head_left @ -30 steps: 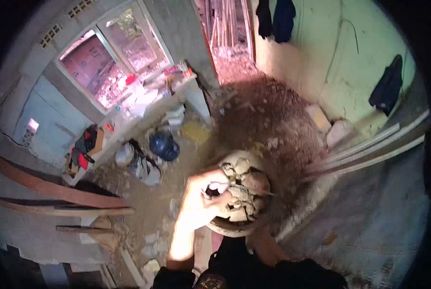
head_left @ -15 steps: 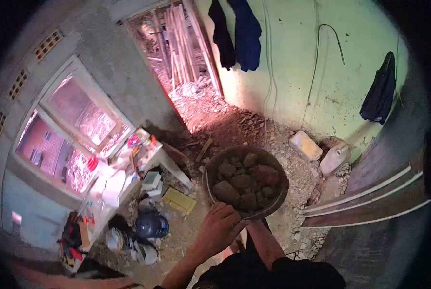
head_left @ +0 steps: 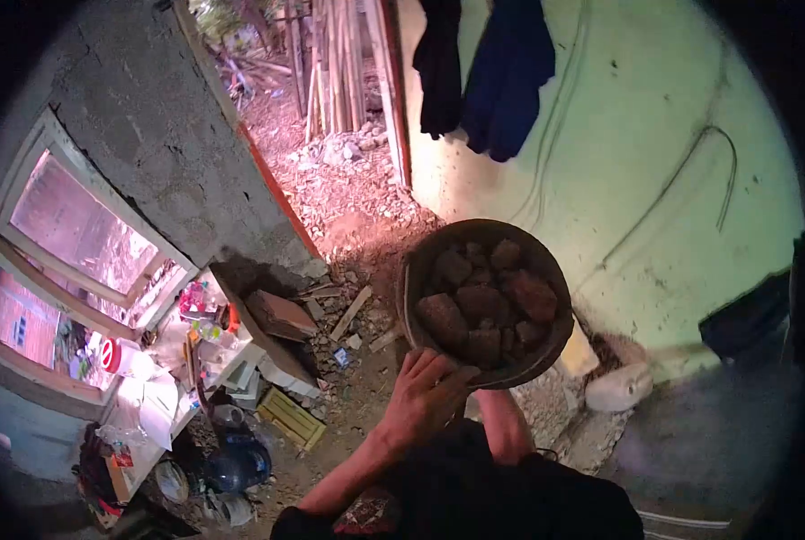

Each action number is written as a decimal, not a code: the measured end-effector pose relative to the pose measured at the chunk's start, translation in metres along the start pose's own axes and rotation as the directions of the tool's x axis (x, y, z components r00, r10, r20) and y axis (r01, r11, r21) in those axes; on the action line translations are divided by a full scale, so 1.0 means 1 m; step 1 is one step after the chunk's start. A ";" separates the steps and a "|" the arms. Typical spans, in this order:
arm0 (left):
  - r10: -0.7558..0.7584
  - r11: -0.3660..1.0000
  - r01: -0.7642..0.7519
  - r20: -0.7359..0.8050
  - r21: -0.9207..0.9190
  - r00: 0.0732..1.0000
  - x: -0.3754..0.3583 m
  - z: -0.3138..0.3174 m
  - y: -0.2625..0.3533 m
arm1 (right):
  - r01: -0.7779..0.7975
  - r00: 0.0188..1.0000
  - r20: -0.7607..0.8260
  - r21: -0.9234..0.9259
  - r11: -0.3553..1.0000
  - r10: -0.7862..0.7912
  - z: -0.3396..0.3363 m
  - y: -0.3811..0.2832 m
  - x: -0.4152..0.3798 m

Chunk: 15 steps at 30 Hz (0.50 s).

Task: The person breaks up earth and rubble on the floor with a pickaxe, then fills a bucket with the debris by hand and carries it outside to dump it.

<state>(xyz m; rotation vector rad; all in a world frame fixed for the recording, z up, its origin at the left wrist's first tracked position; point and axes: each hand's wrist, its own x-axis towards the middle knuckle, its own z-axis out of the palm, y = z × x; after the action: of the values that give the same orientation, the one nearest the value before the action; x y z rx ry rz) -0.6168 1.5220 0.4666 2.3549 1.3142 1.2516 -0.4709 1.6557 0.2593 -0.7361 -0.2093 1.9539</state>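
A dark round bucket [head_left: 557,353] is held up in front of my body, filled with broken chunks of stone or masonry [head_left: 481,306]. My left hand [head_left: 427,387] is closed over the near rim, with its fingers curled across the edge. My right forearm [head_left: 503,427] goes up beneath the bucket, and the bucket hides the right hand, so its fingers do not show.
Ahead on the left, a doorway opens onto rubble [head_left: 348,193] and upright poles [head_left: 335,72]. Left, a cluttered table [head_left: 281,373] stands under the window, near a blue water jug [head_left: 238,463]. Clothes [head_left: 510,81] hang on the green wall; a pale jerrycan [head_left: 620,387] lies right.
The view has turned and moved nearer the doorway. The bucket has come up and slightly right in view, with my left hand still on its rim.
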 end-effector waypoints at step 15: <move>-0.009 0.999 0.013 -0.068 0.052 0.998 0.269 -0.019 -0.438 | -0.061 0.996 0.060 -0.062 0.996 0.065 0.183 -0.053 0.475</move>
<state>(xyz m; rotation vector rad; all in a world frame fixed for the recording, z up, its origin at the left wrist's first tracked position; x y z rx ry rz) -0.8339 1.9856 0.4167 2.3564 1.3953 1.3201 -0.6877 2.1190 0.2370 -0.7298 -0.2866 2.0394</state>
